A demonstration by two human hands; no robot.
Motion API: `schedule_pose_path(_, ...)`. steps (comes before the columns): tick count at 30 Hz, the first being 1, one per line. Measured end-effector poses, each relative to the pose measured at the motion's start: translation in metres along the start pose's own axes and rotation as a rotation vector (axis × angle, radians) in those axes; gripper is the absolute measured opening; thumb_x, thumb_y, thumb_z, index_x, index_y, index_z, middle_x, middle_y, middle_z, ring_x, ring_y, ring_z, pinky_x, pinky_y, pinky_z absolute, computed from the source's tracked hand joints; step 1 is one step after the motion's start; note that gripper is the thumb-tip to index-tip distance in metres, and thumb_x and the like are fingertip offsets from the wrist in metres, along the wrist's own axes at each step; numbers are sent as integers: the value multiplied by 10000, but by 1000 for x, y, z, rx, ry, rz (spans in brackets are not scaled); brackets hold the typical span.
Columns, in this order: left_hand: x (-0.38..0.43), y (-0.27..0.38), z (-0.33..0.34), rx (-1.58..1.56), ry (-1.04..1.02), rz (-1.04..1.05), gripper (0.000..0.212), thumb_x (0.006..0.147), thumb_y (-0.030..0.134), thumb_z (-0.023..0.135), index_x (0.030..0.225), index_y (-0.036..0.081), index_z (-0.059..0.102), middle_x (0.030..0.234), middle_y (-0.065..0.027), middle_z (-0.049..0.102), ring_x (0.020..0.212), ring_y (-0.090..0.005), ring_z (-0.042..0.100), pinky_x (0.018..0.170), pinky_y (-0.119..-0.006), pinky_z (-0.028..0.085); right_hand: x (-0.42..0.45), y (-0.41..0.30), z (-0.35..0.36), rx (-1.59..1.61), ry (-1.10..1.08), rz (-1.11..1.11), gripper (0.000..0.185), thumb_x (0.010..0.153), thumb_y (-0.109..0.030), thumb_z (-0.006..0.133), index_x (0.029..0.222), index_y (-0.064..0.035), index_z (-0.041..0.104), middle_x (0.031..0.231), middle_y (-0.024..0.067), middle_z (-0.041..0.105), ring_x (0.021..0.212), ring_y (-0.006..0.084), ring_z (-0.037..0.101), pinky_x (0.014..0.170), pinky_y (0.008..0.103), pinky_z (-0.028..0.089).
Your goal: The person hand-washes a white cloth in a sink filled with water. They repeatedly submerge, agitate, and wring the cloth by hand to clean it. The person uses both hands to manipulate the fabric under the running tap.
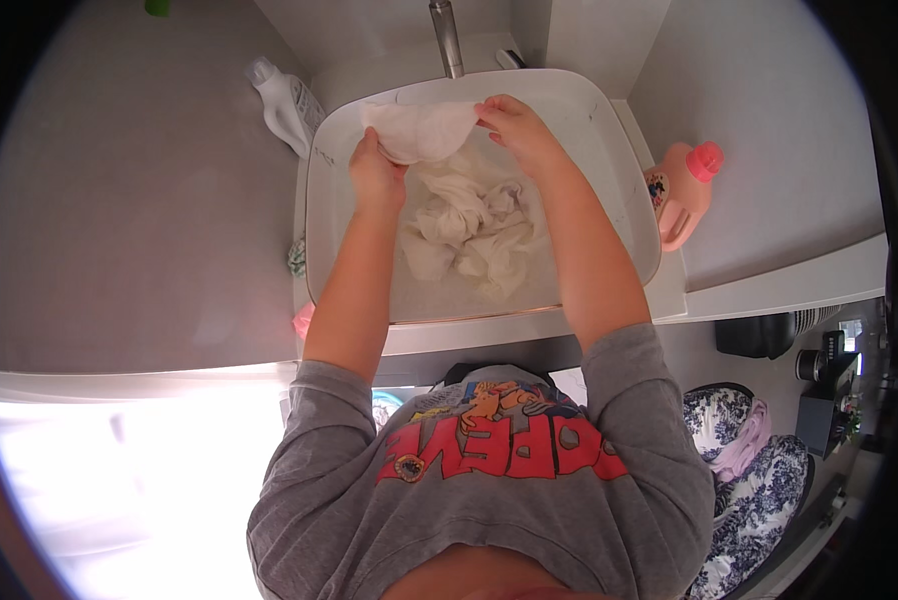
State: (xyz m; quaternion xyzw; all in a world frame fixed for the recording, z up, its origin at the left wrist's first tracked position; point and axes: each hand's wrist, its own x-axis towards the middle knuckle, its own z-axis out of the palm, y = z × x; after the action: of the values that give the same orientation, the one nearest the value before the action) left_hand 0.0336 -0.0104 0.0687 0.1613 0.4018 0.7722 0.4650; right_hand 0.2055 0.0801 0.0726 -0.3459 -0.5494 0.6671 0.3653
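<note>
A white wet cloth (423,131) is stretched between my two hands, over the back part of a white sink basin (621,187). My left hand (378,169) grips its left end, thumb on top. The right end is pinched between thumb and fingers of my right hand (513,127). Below the cloth, a heap of wet white fabric (468,225) lies in water in the basin. A metal faucet (447,41) stands at the basin's back rim, just beyond the held cloth; no stream of water shows from it.
A white detergent bottle (284,105) stands left of the basin, a pink bottle with a red cap (681,195) right of it. Green-and-white material (297,257) and a pink item (303,321) sit at the left edge. Walls flank both sides. A patterned chair (756,510) is at the lower right.
</note>
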Motion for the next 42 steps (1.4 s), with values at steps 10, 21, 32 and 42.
schedule_pose_path(10, 3, -9, -3, -72, -323, -80, 294, 941, 163, 349, 1170, 15, 458, 1190, -119, 536, 1102, -236, 535, 950, -374, 428, -7, -2, 11, 50, -112, 111, 427, 854, -400, 588, 1068, -31, 570, 981, 59, 610, 960, 181, 575, 836, 337, 448)
schedule_pose_path(21, -2, -27, -7, 45, -152, -313, 337, 926, 397, 471, 1005, 74, 527, 973, -48, 582, 903, -180, 574, 796, -339, 473, -41, -5, 74, -804, 18, -693, 318, 826, -355, 587, 714, -58, 575, 619, 89, 583, 560, 252, 562, 522, 342, 429)
schedule_pose_path(32, -22, -17, 15, 147, -76, -404, 320, 953, 289, 393, 1109, 30, 499, 1074, -109, 571, 959, -236, 577, 810, -379, 490, -22, 19, 68, -1003, 236, -695, 313, 878, -329, 503, 692, -87, 575, 640, 107, 599, 606, 297, 583, 516, 398, 444)
schedule_pose_path(42, -5, -20, -2, 266, 48, -190, 612, 918, 481, 401, 1331, 32, 355, 1331, -141, 435, 1231, -267, 414, 1054, -401, 272, 16, 22, 1, 381, 194, 247, 484, 904, -469, 481, 1012, -10, 589, 919, 126, 631, 854, 238, 603, 708, 363, 475)
